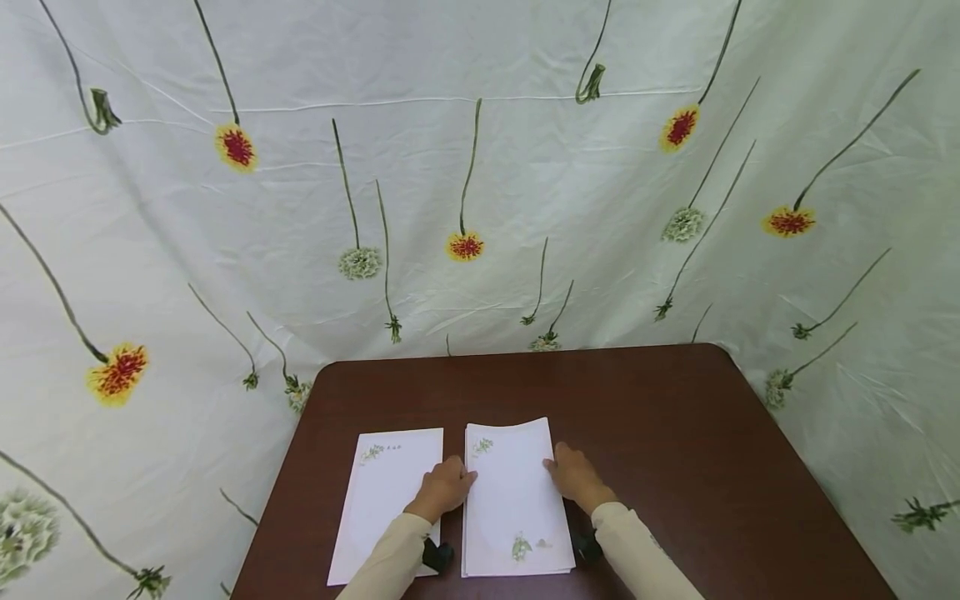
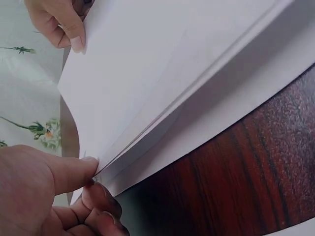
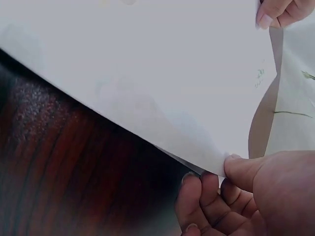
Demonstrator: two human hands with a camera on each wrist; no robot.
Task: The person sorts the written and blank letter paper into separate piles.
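A pale, satiny cloth [image 1: 420,50] printed with long-stemmed flowers hangs behind the bench [image 1: 637,400], whose reddish-brown, wood-grained top has rounded far corners and a dull sheen. Such a smooth surface should let paper slide easily, so light, level handling looks best.

The white paper stack [image 1: 517,508] lies on the bench between the two hands, just right of the separate white paper [image 1: 390,500]; whether that one is a single sheet cannot be told. The stack's far edge bows, and its layers part along the left side, so both edges probably want equal tension and equal height, lest the upper leaves buckle or slip askew. Tapping the margins flush would likely square it.

The hands are apart, each pinching an opposite long edge of the stack: the left hand [image 1: 445,487] and right hand [image 1: 577,477] both have thumb above and fingers beneath. A soft pinch seems wise, since thin, matte sheets crease readily.

Smallest are the green printed sprigs [image 1: 521,547], delicate and leafy, near the stack's lower edge.
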